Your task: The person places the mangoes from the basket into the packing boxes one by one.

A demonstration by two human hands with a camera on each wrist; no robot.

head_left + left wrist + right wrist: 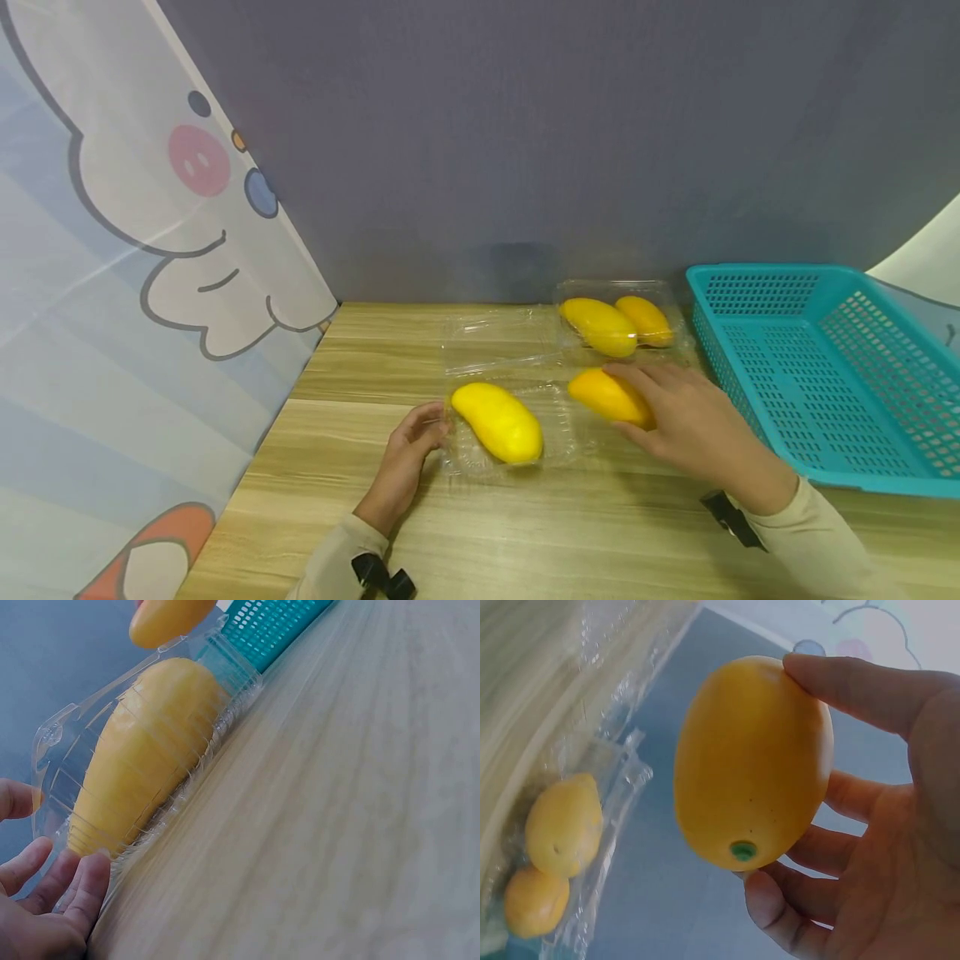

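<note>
My right hand [686,417] grips a yellow mango [609,397], held just right of an open clear plastic clamshell box [558,417]. In the right wrist view, a green stem spot shows on the end of this mango [754,765], with thumb and fingers around it. Another mango [498,423] lies inside the open box, whose lid [498,337] is folded back toward the wall. At the box's left edge, my left hand [408,454] pinches the plastic wall; its fingertips [90,881] are close beside the mango's narrow end.
A second clear box [611,287] at the back holds two mangoes [600,327]. On the right stands a turquoise perforated basket [772,433]. A grey wall [480,167] rises behind the wooden table [322,450], and a cartoon-printed cloth [112,333] hangs at the left.
</note>
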